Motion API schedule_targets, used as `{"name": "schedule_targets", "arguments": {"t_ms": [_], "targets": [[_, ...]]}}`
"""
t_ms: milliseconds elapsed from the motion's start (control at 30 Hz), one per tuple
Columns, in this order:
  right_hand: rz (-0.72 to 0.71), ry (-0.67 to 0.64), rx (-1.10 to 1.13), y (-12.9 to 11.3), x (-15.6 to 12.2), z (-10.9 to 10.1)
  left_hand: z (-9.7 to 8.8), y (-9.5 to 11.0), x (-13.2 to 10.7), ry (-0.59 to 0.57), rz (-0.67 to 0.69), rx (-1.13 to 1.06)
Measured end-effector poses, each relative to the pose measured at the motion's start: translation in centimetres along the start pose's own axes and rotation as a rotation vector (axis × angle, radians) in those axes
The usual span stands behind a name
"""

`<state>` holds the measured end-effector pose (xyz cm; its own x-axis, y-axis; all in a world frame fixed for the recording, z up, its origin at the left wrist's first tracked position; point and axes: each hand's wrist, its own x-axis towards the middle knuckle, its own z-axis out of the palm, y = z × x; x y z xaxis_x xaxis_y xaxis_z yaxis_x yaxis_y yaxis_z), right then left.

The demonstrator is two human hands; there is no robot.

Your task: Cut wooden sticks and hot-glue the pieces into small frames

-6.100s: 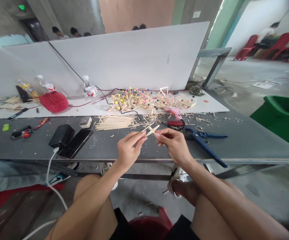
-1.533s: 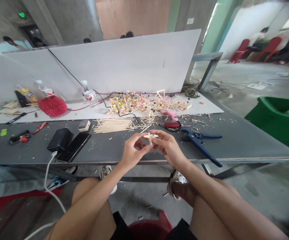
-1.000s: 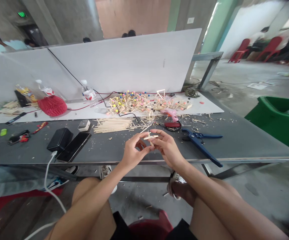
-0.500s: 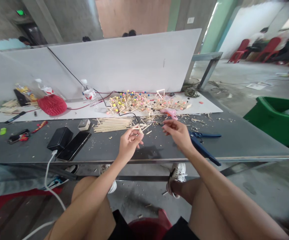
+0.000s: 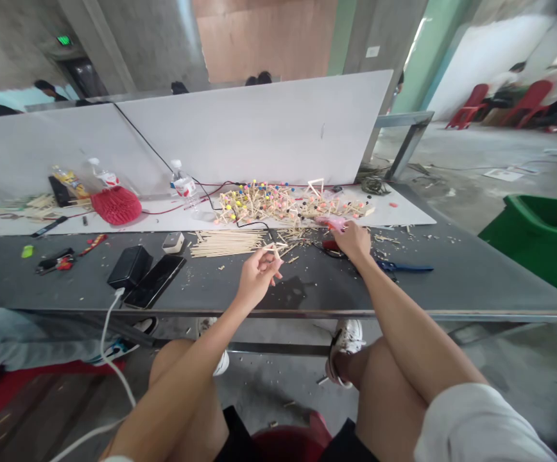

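Note:
My left hand [image 5: 257, 277] is raised over the grey table [image 5: 475, 276], fingers pinched on a small piece of joined wooden sticks [image 5: 273, 249]. My right hand [image 5: 353, 239] has reached forward to the pink glue gun [image 5: 332, 222] lying at the white board's front edge; its fingers curl down over the gun's rear, and I cannot make out whether they grip it. A bundle of loose wooden sticks [image 5: 228, 242] lies just beyond my left hand. Behind it sits a heap of stick pieces with coloured balls [image 5: 278, 201].
Blue cutters [image 5: 403, 267] lie right of my right hand. A dark phone [image 5: 155, 280], a black box [image 5: 129, 265] and a white cable [image 5: 110, 314] are at the left. A red woven object [image 5: 115, 205], water bottles, and a green bin [image 5: 543, 234] stand around.
Both hands held the small stick piece together; the right hand let go and reached forward to the pink glue gun. The left hand keeps the piece, now slightly left.

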<state>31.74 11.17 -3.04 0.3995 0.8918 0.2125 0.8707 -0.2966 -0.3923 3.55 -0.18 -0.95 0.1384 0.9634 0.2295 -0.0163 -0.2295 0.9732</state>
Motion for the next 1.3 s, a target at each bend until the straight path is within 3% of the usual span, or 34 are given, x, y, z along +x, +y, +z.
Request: {"name": "schedule_targets", "arguments": {"t_ms": [133,233,333,400,567,733,833,933,1033,1133,1300], "targets": [[0.056,0.039,0.026,-0.7,0.2,-0.1,-0.2,0.3,-0.3,-0.013,-0.011,-0.006],[0.1,0.144,0.104,-1.0,0.1,-1.0,-0.6,0.6,-0.5,-0.007,-0.021,-0.011],[0.118,0.265,0.276,-1.3,-0.4,-2.2,-0.8,1.1,-0.6,-0.004,-0.039,-0.032],[0.136,0.274,0.47,-1.5,-1.0,-2.9,-0.9,1.4,-0.7,-0.003,-0.057,-0.061],[0.076,0.049,1.108,-2.1,-3.8,-5.0,-1.2,1.7,-0.4,-0.003,-0.094,-0.11],[0.062,-0.186,1.38,-3.2,-6.4,-7.1,-2.0,1.1,-0.1,-0.033,-0.165,0.048],[0.058,-0.174,1.387,-3.9,-7.3,-7.9,-2.6,0.6,-0.1,-0.081,-0.148,0.258],[0.048,-0.089,1.36,-4.4,-8.1,-8.2,-2.9,0.2,-0.2,-0.09,-0.01,0.541],[-0.003,-0.096,1.363,-4.6,-8.7,-8.5,-3.0,-0.1,-0.4,-0.182,0.088,0.751],[-0.05,-0.126,1.373,-4.8,-9.2,-8.4,-3.1,-0.7,-0.7,-0.288,0.11,0.823],[-0.061,-0.14,1.199,-3.5,-8.2,-6.7,-3.3,-1.5,-1.1,-0.303,0.086,0.866]]}}
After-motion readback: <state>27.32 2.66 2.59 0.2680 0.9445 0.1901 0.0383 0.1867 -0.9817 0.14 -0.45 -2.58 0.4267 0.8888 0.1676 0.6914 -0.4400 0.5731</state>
